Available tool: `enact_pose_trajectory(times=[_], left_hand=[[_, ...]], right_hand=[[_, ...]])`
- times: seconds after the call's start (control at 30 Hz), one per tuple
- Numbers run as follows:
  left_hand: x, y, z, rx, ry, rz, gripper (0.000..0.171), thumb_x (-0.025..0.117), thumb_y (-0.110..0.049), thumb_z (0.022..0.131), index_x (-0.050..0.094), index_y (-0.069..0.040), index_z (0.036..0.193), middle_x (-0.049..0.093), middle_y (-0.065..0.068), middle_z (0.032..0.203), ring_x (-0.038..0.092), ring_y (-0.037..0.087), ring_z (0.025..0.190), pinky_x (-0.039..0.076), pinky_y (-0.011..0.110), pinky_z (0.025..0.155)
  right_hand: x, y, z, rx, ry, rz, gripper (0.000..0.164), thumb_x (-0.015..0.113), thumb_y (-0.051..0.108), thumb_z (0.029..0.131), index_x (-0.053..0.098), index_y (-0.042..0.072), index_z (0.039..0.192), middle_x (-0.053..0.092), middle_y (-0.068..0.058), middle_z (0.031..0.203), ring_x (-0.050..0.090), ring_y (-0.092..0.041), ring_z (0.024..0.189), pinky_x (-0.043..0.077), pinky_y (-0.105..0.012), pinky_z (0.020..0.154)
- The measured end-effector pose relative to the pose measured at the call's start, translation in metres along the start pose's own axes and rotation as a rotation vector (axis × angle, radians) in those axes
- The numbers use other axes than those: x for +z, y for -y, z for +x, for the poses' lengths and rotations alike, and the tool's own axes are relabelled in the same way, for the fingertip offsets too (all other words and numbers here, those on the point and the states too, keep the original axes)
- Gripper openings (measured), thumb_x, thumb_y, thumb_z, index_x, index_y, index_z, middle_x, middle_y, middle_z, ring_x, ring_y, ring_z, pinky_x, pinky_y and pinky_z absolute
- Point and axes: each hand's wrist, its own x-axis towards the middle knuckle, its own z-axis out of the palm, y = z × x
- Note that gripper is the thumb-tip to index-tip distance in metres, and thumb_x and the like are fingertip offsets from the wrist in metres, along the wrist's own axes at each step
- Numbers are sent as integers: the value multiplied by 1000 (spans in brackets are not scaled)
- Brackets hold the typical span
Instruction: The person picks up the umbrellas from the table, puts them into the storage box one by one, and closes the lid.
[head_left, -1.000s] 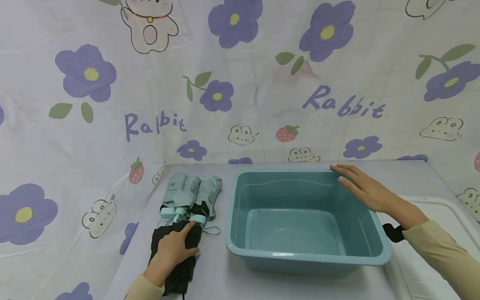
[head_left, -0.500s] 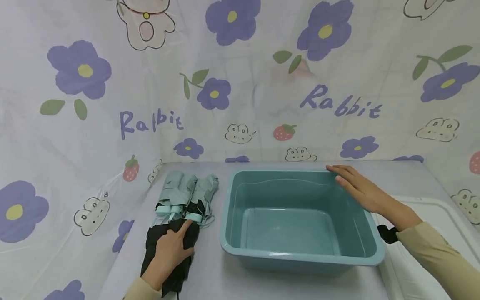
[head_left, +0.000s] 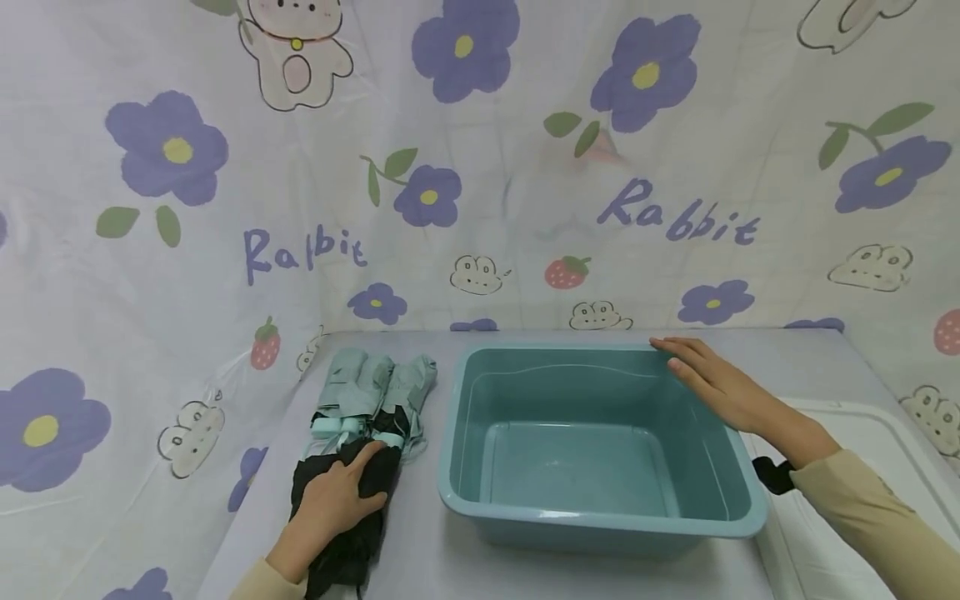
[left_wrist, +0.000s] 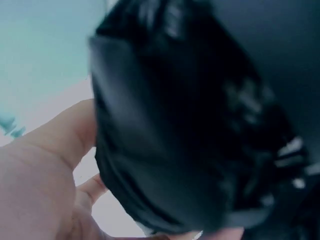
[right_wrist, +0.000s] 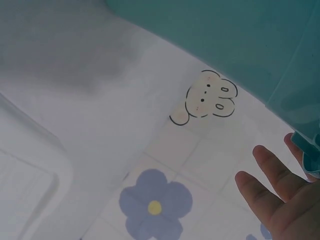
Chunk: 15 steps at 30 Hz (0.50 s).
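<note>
Left grip point(head_left: 333, 500) holding black bundle point(head_left: 351, 552), tub point(head_left: 592, 535) beside

Beige sleeves point(head_left: 885, 521) lead to bare hands point(head_left: 720, 392), a black attachment point(head_left: 772, 476) showing at the right wrist point(head_left: 812, 443).

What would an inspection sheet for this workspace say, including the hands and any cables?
Surface: pale tabletop, smooth-looking.
Job's things: black bundle; open-topped blue-green tub; pale green bundles, probably folded umbrellas, beyond the black bundle.
Clutter: white panel with raised edge, right of the tub.
Hands: left hand lies over the black bundle, grip unclear; right hand, straight-fingered, touches the tub near its far right corner.
Cables: nothing seen.
Surroundings: white sheeting printed with flowers, strawberries, cartoon animals and the word Rabbit.
</note>
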Motion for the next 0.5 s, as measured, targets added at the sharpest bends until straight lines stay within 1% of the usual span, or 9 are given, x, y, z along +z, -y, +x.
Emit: enact_pose_trajectory(times=[0.07, 0.17, 0.23, 0.3, 0.37, 0.5], left_hand=[[-6, 1, 1, 21, 12, -52, 69, 70, -40, 79, 37, -30, 139, 50, 8, 67, 43, 20, 48, 33, 33, 42], [-14, 1, 4, 53, 46, -167, 70, 69, -43, 80, 34, -32, 140, 52, 3, 63, 45, 18, 48, 35, 32, 45], [-20, 1, 6, 67, 76, -249, 70, 68, -45, 81, 32, -33, 141, 53, 2, 64, 45, 17, 46, 35, 32, 47], [-25, 1, 7, 76, 104, -309, 70, 67, -46, 82, 30, -34, 141, 51, 3, 63, 42, 16, 43, 35, 31, 47], [-28, 3, 9, 82, 121, -342, 71, 66, -47, 82, 29, -35, 141, 51, 4, 64, 42, 16, 43, 35, 31, 47], [-32, 7, 11, 99, 129, -367, 73, 65, -48, 82, 27, -33, 142, 58, 10, 76, 49, 16, 51, 37, 32, 50]], right_hand=[[-1, 1, -2, 2, 1, 8, 46, 31, 29, 102, 29, 14, 146, 26, -19, 146, 31, -47, 127, 26, -70, 92], [-4, 1, -4, 6, -5, 18, 46, 31, 29, 102, 29, 13, 146, 27, -20, 145, 32, -47, 127, 26, -70, 91], [-5, 1, -5, 4, -8, 27, 46, 31, 28, 102, 29, 14, 146, 27, -20, 145, 31, -47, 127, 26, -70, 91], [-5, 0, -5, 1, -6, 31, 46, 31, 28, 103, 28, 14, 146, 27, -19, 145, 31, -47, 127, 26, -70, 92], [-4, 0, -4, -5, -4, 33, 46, 31, 27, 103, 28, 15, 147, 26, -19, 145, 30, -46, 128, 26, -69, 92], [-2, 0, 0, -5, 8, 27, 46, 30, 28, 103, 27, 14, 147, 26, -20, 146, 30, -47, 128, 26, -69, 93]])
